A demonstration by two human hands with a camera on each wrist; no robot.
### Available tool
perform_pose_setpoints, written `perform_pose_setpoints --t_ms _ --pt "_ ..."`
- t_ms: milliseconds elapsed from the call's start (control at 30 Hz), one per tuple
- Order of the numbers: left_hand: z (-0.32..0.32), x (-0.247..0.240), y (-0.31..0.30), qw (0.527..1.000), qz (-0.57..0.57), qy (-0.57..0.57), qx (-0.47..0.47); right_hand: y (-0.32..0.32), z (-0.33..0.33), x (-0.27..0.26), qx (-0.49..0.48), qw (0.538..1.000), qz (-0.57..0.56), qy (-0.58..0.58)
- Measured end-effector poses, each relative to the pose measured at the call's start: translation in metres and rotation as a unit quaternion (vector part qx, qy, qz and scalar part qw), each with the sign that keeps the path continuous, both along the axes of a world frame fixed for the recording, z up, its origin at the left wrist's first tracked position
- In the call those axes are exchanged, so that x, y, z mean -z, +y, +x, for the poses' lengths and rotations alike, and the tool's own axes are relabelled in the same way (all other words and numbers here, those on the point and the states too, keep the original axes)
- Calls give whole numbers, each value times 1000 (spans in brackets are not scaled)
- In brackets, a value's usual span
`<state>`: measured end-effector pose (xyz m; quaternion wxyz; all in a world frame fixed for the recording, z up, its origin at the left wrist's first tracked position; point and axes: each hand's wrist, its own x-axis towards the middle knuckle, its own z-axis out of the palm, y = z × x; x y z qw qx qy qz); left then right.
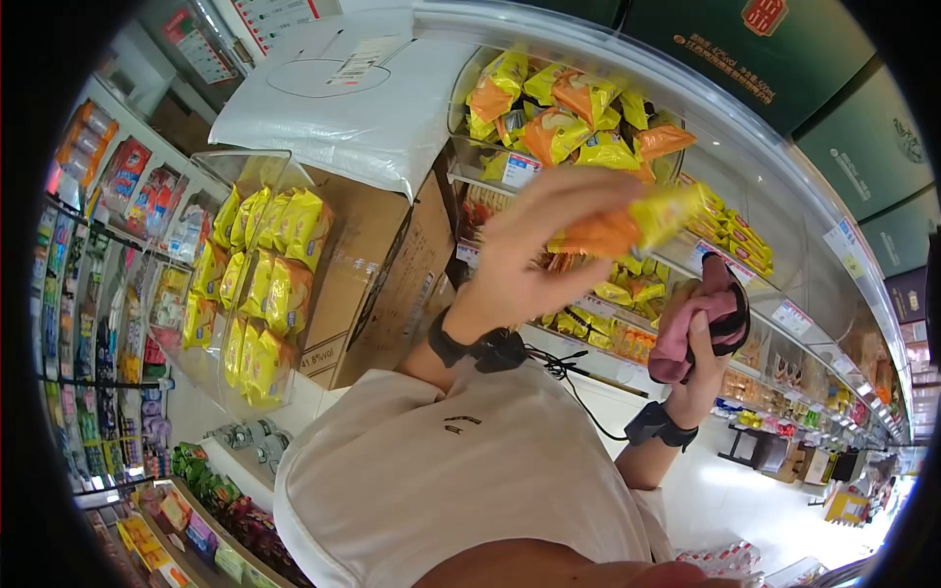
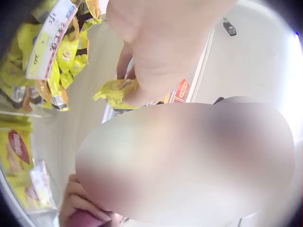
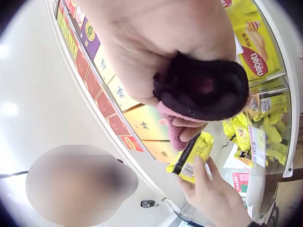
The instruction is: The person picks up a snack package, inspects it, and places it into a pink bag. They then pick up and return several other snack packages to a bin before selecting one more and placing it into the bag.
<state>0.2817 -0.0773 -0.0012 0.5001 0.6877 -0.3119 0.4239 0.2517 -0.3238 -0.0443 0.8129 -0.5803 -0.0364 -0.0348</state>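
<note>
Pinches a yellow and orange snack pack (image 1: 667, 218) between thumb and fingers of the left hand (image 1: 529, 245), in mid-air in front of the heaped packs (image 1: 588, 98). Grips a pink and black cloth (image 1: 674, 338) in the right hand (image 1: 701, 367), near the pack. Appears to be at the step of handling just one pack, held away from the cardboard box (image 1: 343, 245). Probably calls next for a steady pinch, gentle enough to spare the contents, and for room to pass the price tag (image 1: 520, 171) and the cloth. Looks too blurred in the head view to read any print on the pack.
</note>
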Motion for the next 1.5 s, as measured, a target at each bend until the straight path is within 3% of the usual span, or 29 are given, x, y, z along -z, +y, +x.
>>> perform_pose_setpoints --t_ms 67,200,367,533,833,967,1100,1267,1400,1500 --pt "18 6 5 995 18 -66 -77 -12 13 9 -20 999 -24 -13" --pt "47 24 -3 974 96 -61 -197 -5 15 0 -18 998 -59 -15" --pt "76 25 -15 969 98 -53 -221 -16 21 1 -92 993 -68 -20" --pt "77 17 -21 946 161 -29 -281 -22 19 5 -52 996 -72 -10" --pt "71 9 -23 946 201 42 -250 -22 10 18 -7 998 -47 29" --pt "80 14 -26 950 179 -2 -258 5 -3 6 51 998 -34 23" --pt "82 23 -31 973 60 -1 -225 3 -20 24 107 988 -57 92" --pt "52 19 -26 983 -39 -25 -180 7 -37 31 214 960 29 177" --pt "12 14 -26 986 -72 -33 -147 -24 -62 59 177 974 -64 124" --pt "-25 12 -33 988 -89 -53 -114 13 -89 21 204 966 -5 161"
